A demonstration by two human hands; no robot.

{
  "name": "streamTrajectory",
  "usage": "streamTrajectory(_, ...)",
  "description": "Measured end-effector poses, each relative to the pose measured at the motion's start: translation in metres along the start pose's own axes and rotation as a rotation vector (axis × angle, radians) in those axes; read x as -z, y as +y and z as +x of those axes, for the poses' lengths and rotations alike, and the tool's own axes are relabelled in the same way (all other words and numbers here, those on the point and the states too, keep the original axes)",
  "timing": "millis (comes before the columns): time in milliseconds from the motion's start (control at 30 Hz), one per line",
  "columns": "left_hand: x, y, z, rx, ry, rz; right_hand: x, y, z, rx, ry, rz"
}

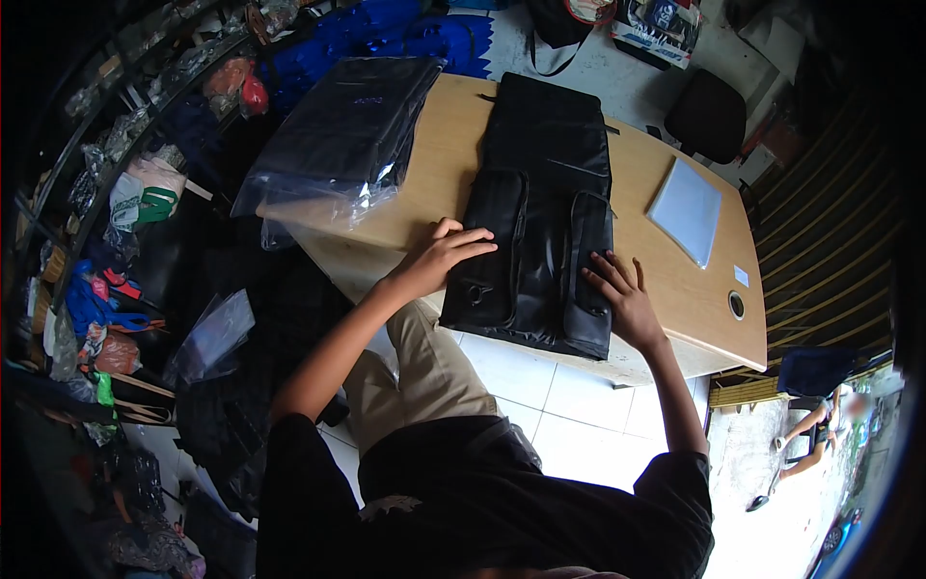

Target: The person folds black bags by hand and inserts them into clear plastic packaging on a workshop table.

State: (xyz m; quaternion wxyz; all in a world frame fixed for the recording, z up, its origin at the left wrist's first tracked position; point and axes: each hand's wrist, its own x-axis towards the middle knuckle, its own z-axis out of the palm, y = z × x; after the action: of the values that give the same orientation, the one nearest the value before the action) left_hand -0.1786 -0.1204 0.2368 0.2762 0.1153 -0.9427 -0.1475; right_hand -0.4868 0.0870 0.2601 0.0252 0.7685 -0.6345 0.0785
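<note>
A black bag lies unfolded on the wooden table, its near end reaching the front edge. Two raised pocket-like parts run along its near half, one on each side. My left hand rests with fingers stretched over the left pocket. On the right pocket lie the spread fingers of my right hand, at its outer edge. Neither hand grips anything. A metal-looking clip shows near the lower left of the bag.
Plastic-wrapped dark goods lie at the table's left end. A clear-wrapped stack of white sheets lies on the right, near a round hole. Cluttered shelves stand left. A dark chair is behind; a person sits outside, right.
</note>
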Motion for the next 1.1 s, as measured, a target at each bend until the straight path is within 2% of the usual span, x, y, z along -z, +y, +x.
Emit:
streamTrajectory(33, 0.001, 0.004, 0.001, 0.002, 0.004, 0.001, -0.005, 0.000, 0.003, -0.009, 0.063, -0.100)
streamTrajectory(133, 0.005, 0.009, -0.004, -0.057, 0.086, 0.170, -0.005, -0.005, -0.001, -0.024, 0.139, 0.019)
streamTrajectory(200, 0.007, 0.009, -0.005, -0.124, 0.136, -0.107, -0.002, -0.008, -0.008, -0.020, 0.185, 0.046)
streamTrajectory(233, 0.008, 0.010, -0.008, -0.128, 0.136, -0.105, 0.002, -0.010, -0.012, 0.084, 0.220, 0.122)
streamTrajectory(267, 0.012, 0.013, -0.013, -0.062, 0.057, -0.242, 0.003, -0.011, -0.016, 0.188, 0.256, 0.198)
streamTrajectory(300, 0.016, 0.016, -0.017, 0.005, -0.022, -0.379, 0.000, -0.012, -0.017, 0.186, 0.261, 0.195)
streamTrajectory(367, 0.021, 0.028, -0.024, 0.065, -0.034, -0.409, -0.009, -0.018, -0.017, 0.248, 0.433, 0.292)
streamTrajectory(433, 0.026, 0.037, -0.026, 0.041, 0.016, -0.462, -0.006, -0.024, -0.014, 0.250, 0.495, 0.316)
streamTrajectory(500, 0.032, 0.041, -0.026, -0.008, 0.060, -0.453, -0.008, -0.023, -0.007, 0.227, 0.594, 0.486)
streamTrajectory(567, 0.039, 0.048, -0.028, 0.289, 0.130, -0.619, -0.018, -0.014, 0.004, 0.284, 0.718, 0.855)
streamTrajectory(600, 0.036, 0.051, -0.028, 0.233, 0.319, -0.674, -0.019, -0.009, 0.001, 0.173, 0.736, 0.798)
streamTrajectory(633, 0.039, 0.047, -0.022, 0.228, 0.318, -0.670, -0.018, -0.005, -0.001, 0.063, 0.745, 0.741)
streamTrajectory(667, 0.055, 0.050, -0.005, 0.350, 0.345, -0.788, -0.018, -0.001, -0.002, -0.045, 0.745, 0.687)
streamTrajectory(700, 0.069, 0.050, 0.015, 0.473, 0.371, -0.907, -0.004, 0.005, 0.015, -0.090, 0.759, 0.811)
streamTrajectory(767, 0.083, 0.041, 0.079, 0.385, 0.633, -0.880, 0.051, -0.015, 0.061, -0.332, 0.737, 1.117)
streamTrajectory(833, 0.093, 0.004, 0.131, 0.514, 0.453, -1.057, 0.067, 0.007, 0.106, -0.340, 0.759, 1.267)
streamTrajectory(867, 0.086, -0.026, 0.157, 0.645, 0.395, -1.135, 0.068, 0.021, 0.122, -0.326, 0.757, 1.255)
streamTrajectory(933, 0.048, -0.095, 0.191, 0.837, 0.290, -1.299, 0.051, 0.057, 0.158, -0.518, 0.666, 1.506)
streamTrajectory(967, 0.020, -0.131, 0.200, 0.907, 0.228, -1.385, 0.031, 0.082, 0.170, -0.723, 0.598, 1.482)
streamTrajectory(1000, -0.020, -0.173, 0.199, 0.927, 0.231, -1.189, 0.008, 0.102, 0.178, -0.791, 0.537, 1.467)
streamTrajectory(1033, -0.042, -0.196, 0.202, 0.942, 0.234, -0.990, -0.021, 0.128, 0.183, -0.729, 0.482, 1.509)
streamTrajectory(1067, -0.037, -0.187, 0.197, 0.938, 0.184, -1.017, -0.041, 0.143, 0.187, -0.784, 0.429, 1.502)
streamTrajectory(1100, -0.033, -0.172, 0.188, 0.938, 0.129, -1.042, -0.032, 0.130, 0.185, -0.850, 0.429, 1.400)
